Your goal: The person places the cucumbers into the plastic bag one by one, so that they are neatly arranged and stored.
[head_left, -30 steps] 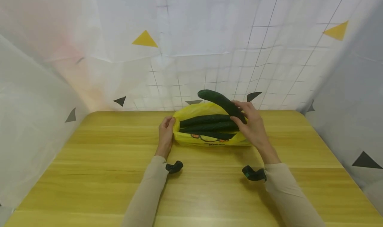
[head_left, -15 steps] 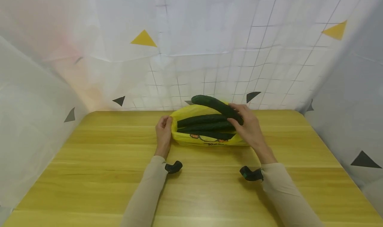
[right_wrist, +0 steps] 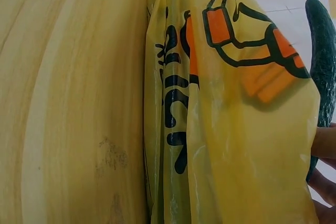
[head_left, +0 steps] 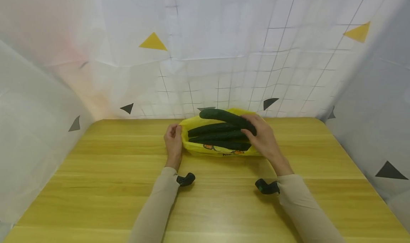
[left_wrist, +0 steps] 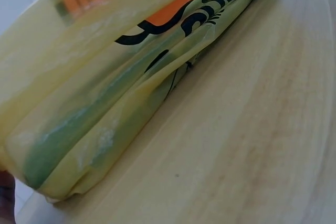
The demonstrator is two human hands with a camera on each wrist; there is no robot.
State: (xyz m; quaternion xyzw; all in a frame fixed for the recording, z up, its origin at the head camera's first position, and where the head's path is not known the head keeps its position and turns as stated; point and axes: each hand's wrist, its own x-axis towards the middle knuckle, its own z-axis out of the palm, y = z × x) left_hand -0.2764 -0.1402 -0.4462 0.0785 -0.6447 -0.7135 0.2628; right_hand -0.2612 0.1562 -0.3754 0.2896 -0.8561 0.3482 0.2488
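Note:
A yellow printed plastic bag (head_left: 201, 150) lies on the table with its mouth spread upward and several dark green cucumbers (head_left: 221, 135) lying lengthwise inside. At the bag's left end, my left hand (head_left: 173, 141) pinches the rim. My right hand (head_left: 264, 138) grips another cucumber (head_left: 221, 115) by its right end, tilted over the bag's opening with its far end up near the back rim. In the right wrist view that cucumber (right_wrist: 321, 51) shows beyond the bag's front wall (right_wrist: 252, 145). Green shapes show through the bag (left_wrist: 100, 108) in the left wrist view.
The wooden table (head_left: 112, 186) extends on both sides of the bag and in front of it. White sheeting (head_left: 211, 29) with grid lines and triangles rises behind the table's back edge. Black wrist devices (head_left: 267, 186) stick out from the sleeves.
My right hand has lowered the gripped cucumber toward the bag's mouth and shifted slightly left, and the cucumber lies flatter. The left hand keeps the rim, drifting a little left.

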